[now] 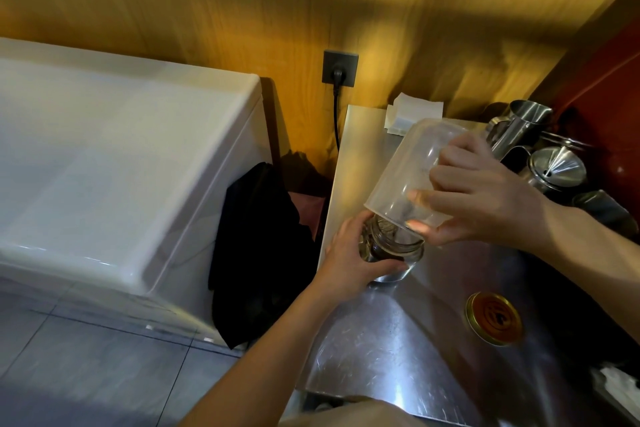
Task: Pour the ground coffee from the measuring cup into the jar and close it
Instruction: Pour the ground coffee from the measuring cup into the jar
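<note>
A small glass jar [394, 250] stands on the steel counter [381, 350], dark ground coffee visible inside it. My left hand [349, 260] wraps around the jar's left side. My right hand [474, 198] grips a clear plastic measuring cup [412, 166], tipped nearly upside down with its rim right over the jar's mouth. Dark grounds cling near the cup's rim. The jar's gold lid [494, 318] lies flat on the counter, to the right and nearer to me.
Steel pitchers [519, 125] and a lidded steel pot [557, 166] crowd the counter's back right. Folded white paper [412, 111] lies at the back edge. A white chest appliance [114, 156] stands left, with a dark cloth [259, 246] in the gap and a wall socket [340, 68].
</note>
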Available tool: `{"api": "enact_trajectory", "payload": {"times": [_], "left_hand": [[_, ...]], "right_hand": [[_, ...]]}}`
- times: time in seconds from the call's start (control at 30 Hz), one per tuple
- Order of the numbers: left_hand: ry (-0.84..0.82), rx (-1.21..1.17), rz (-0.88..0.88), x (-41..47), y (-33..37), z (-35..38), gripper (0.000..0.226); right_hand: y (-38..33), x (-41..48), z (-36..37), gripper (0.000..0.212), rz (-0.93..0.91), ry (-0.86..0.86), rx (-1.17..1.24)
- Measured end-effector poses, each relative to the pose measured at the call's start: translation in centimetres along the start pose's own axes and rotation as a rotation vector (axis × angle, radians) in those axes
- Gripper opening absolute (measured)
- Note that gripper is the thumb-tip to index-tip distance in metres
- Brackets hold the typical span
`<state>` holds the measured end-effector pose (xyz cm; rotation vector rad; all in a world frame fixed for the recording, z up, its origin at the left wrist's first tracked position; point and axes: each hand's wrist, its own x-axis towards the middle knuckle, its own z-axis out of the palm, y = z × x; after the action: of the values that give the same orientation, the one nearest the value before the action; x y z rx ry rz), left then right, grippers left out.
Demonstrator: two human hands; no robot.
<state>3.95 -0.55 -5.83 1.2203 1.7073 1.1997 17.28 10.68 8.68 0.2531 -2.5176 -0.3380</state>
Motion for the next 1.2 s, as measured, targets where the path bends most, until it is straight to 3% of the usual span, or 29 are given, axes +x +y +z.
{"api": "enact_trajectory", "payload": {"times": [0.53,1.2], "left_hand": [[0.003,-0.038,0.014,0.2,-0.2,0.3,0.083],[-0.003,-0.005,0.063,0.1,-0.1,0.4,0.078]], "right_hand": [[-0.5,-0.5,-0.3,0.029,-0.028,0.004,-0.007],[-1.1,0.0,-0.4,0.036,0.031,0.034,-0.015]]}}
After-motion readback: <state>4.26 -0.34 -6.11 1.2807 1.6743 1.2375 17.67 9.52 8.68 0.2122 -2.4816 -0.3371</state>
